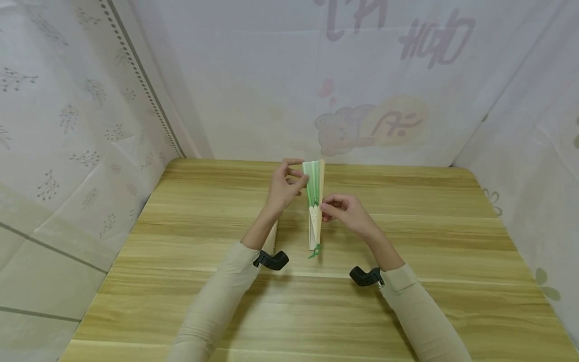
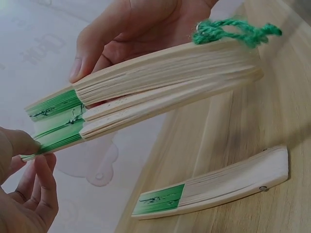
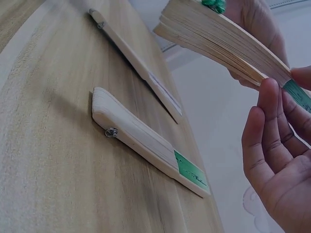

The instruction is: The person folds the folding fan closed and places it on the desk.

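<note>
A green folding fan (image 1: 315, 201) with pale wooden sticks is held up, partly spread, over the table. My left hand (image 1: 285, 187) pinches the outer edge of its green leaf between thumb and fingers. Lower down, my right hand (image 1: 346, 213) grips the other side where the leaf meets the sticks. A green cord (image 2: 233, 31) is tied at the pivot end. On the table under the held fan lies a second folded fan (image 3: 141, 136) with green showing at one end. The right wrist view also shows a third folded fan (image 3: 136, 63), its leaf barely visible.
A wood-grain table (image 1: 407, 311) spreads under both arms. Printed cloth (image 1: 253, 90) hangs behind it and along the sides. Black wrist mounts (image 1: 271, 260) stick out from both sleeves.
</note>
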Action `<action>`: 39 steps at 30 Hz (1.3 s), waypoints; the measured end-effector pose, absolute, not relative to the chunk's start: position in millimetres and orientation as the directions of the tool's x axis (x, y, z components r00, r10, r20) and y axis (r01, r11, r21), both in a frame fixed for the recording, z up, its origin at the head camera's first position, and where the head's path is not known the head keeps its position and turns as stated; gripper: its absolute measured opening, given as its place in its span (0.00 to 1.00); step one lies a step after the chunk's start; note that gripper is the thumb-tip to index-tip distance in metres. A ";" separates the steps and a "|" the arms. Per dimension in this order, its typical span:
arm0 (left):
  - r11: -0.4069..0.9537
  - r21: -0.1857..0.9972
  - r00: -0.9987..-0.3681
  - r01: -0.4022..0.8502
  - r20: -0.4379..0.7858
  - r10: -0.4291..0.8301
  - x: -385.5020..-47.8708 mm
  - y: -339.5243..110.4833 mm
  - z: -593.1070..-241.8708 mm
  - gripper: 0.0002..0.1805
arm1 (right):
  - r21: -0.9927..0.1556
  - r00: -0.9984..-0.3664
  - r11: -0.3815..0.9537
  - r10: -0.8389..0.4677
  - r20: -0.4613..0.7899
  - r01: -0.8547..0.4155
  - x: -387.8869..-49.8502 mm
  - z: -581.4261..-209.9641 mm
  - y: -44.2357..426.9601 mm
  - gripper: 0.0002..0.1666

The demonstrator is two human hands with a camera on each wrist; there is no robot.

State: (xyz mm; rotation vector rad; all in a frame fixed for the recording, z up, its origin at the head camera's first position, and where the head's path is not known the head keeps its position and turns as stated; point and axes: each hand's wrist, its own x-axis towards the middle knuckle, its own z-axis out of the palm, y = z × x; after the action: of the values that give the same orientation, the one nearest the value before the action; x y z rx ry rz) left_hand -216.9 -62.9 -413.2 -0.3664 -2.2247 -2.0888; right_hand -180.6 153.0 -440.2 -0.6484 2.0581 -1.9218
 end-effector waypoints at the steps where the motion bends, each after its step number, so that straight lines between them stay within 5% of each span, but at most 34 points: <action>1: 0.050 0.974 -0.969 0.219 0.212 0.124 -216.9 -62.2 -413.4 0.23 | -0.988 -0.869 0.032 -0.481 0.115 -0.148 -180.7 -440.0 152.9 0.11; 39: -0.017 0.984 -0.975 0.180 0.181 0.132 -218.0 -62.7 -410.7 0.23 | -0.985 -0.906 0.102 -0.415 0.086 -0.141 -182.1 -447.7 153.0 0.13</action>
State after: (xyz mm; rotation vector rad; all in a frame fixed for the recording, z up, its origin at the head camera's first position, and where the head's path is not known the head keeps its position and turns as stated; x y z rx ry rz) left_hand -218.0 -62.7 -410.7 -0.3457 -2.1787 -2.1887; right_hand -182.1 153.0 -447.7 -0.5567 2.1627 -1.8935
